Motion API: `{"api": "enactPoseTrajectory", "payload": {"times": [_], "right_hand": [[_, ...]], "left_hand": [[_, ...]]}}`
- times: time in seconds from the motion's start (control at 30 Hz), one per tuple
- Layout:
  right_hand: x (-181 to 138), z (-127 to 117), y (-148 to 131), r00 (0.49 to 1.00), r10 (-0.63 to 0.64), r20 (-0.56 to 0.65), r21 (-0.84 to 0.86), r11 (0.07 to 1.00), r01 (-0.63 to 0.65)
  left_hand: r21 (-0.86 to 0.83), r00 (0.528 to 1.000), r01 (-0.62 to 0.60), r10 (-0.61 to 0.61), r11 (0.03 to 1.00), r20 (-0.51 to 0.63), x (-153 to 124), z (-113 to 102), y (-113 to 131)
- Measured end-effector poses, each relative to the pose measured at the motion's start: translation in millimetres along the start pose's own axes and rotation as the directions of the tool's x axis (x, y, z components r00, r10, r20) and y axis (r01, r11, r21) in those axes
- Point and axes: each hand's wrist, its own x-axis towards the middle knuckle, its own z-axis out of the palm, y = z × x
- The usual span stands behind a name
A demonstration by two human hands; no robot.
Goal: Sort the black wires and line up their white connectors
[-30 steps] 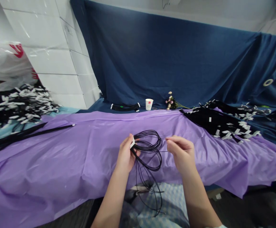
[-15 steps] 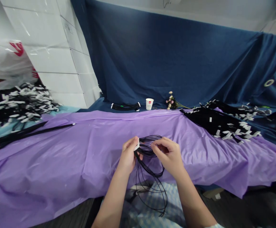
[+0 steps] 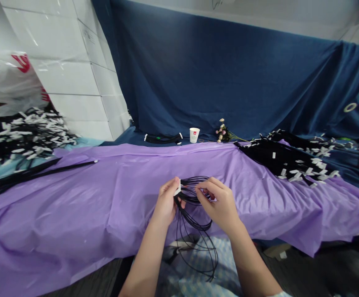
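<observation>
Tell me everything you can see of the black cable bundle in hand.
The black cable bundle is many thin, flexible-looking strands, gathered at a small white piece that the left hand holds. Its loops extend toward the right hand, whose fingers partly hide them; whether they grip a strand is unclear. Longer strands droop below in curves, in front of checked fabric.

Room between hands [image 3: 167,201] and cup [image 3: 194,135]

The cup [image 3: 194,135] stands behind the wires [image 3: 189,199].
</observation>
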Motion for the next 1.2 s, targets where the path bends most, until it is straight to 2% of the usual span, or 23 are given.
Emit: {"api": "enactPoseTrajectory", "payload": {"times": [0.23, 0.87, 1.0, 1.13, 1.2], "right_hand": [[0, 0, -1, 0.998, -0.04, -0.054, 0.004, 0.999, 0.04], [0, 3, 1, 0.993, -0.095, -0.071, -0.05, 0.995, 0.092], [0, 6, 1, 0.988, -0.133, -0.075, -0.133, 0.983, 0.123], [0, 12, 2, 0.963, -0.255, -0.088, -0.296, 0.93, 0.219], [0, 15, 2, 0.953, -0.292, -0.08, -0.324, 0.912, 0.252]], "left_hand": [[-0.02, 1.0, 0.0, -0.001, 1.0, -0.016, -1, 1, 2], [-0.011, 1.0, 0.004, -0.003, 1.0, 0.008, -1, 2, 2], [0.0, 1.0, 0.003, -0.003, 1.0, 0.011, 0, 1, 2], [0.014, 1.0, 0.004, -0.005, 1.0, 0.023, 0, 0, 1], [0.016, 1.0, 0.004, -0.004, 1.0, 0.026, 0, -1, 1]]}}
